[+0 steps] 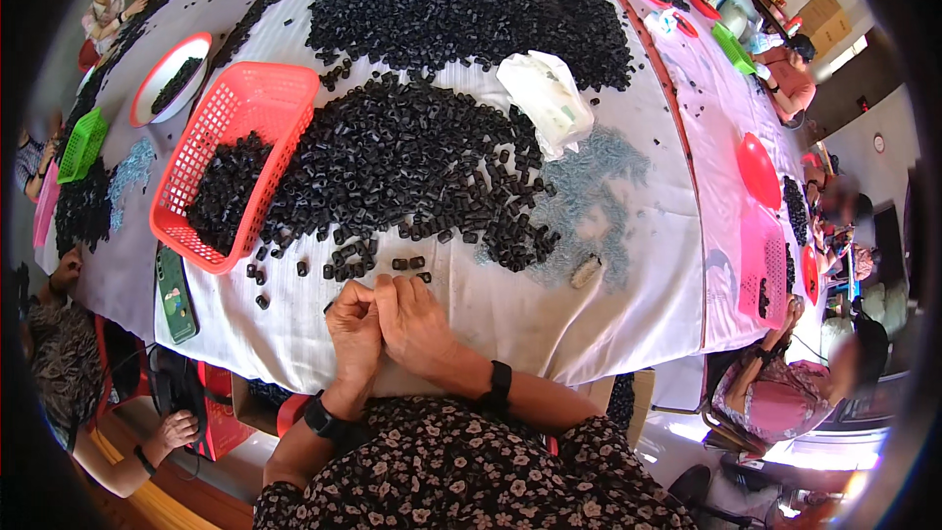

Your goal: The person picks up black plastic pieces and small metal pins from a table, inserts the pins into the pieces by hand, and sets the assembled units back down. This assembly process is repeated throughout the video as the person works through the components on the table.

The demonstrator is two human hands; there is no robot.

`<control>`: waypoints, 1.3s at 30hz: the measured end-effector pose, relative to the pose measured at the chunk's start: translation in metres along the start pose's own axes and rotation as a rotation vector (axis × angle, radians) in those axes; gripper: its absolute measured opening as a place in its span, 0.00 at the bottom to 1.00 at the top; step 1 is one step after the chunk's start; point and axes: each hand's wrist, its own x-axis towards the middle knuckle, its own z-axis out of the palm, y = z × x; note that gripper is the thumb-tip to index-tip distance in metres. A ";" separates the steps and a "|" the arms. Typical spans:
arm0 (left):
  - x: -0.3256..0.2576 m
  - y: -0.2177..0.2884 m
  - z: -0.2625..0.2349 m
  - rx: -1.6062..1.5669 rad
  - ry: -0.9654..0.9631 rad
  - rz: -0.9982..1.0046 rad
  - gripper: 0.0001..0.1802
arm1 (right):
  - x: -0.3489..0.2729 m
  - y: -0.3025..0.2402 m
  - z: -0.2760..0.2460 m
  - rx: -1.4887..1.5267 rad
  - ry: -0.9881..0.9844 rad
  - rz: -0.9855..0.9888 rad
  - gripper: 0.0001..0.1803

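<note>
My left hand [353, 329] and my right hand [414, 326] meet at the near edge of the white-covered table, fingertips pinched together. What they pinch is mostly hidden; a bit of something dark shows beside the left fingers. Just beyond them lie several loose small black ring-like plastic pieces [348, 260]. Past these spreads a heap of the same black pieces [392, 152]. To its right, small clear bluish pieces [601, 182] are scattered over the cloth. A coral-red plastic basket [175, 162], partly filled with black pieces, stands tilted at the heap's left side.
A green-backed phone [177, 296] lies below the basket. A crumpled white plastic package [546, 100] rests by the heap, and a small pale object [586, 272] sits near the clear pieces. A larger black heap [471, 5] lies farther off. Other people sit along both sides.
</note>
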 end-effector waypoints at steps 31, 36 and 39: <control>-0.010 0.020 -0.017 -0.111 -0.170 -0.261 0.11 | -0.014 0.005 0.000 0.070 0.009 -0.133 0.30; -0.003 0.027 -0.023 -0.071 -0.106 -0.302 0.09 | -0.012 0.020 -0.027 0.489 -0.041 0.152 0.18; 0.010 0.044 -0.040 -0.048 -0.040 -0.185 0.11 | -0.012 0.054 -0.057 0.479 -0.119 0.383 0.13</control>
